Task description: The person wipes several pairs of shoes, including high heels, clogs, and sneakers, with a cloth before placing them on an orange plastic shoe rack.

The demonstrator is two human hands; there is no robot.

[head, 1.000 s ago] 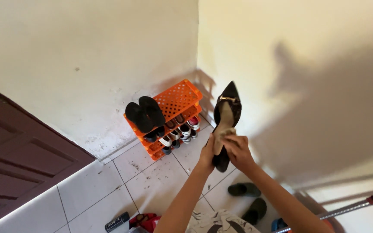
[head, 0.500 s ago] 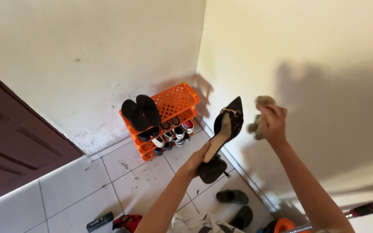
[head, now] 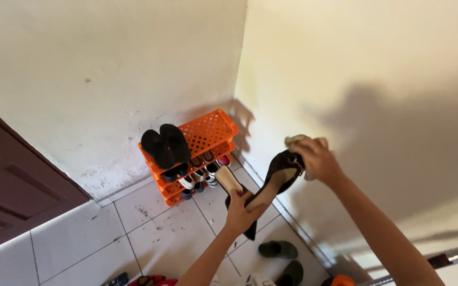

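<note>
Far left we see a dark brown door (head: 6, 185), then pale floor tiles (head: 80, 238) w/ scuffs. Against the wall stands an orange plastic shoe rack (head: 208, 132), a black pair of shoes (head: 165, 145) on top, more pairs on the shelves below. Our left hand (head: 239, 209) is clamped on the heel end of a dark pointed-toe heeled shoe (head: 279, 169), held up in the air, toe tilted up & to the right, insole facing us. Our right hand (head: 319, 159) sits at the toe w/ fingers closed round a beige cloth (head: 295, 141), pressed to the tip. Looks like the wiping step, toe end in hand; we judge the next pass needs a steady left grip & the cloth drawn along the upper. Lower right: 2 dark green slippers (head: 284, 259) on the floor.
</note>
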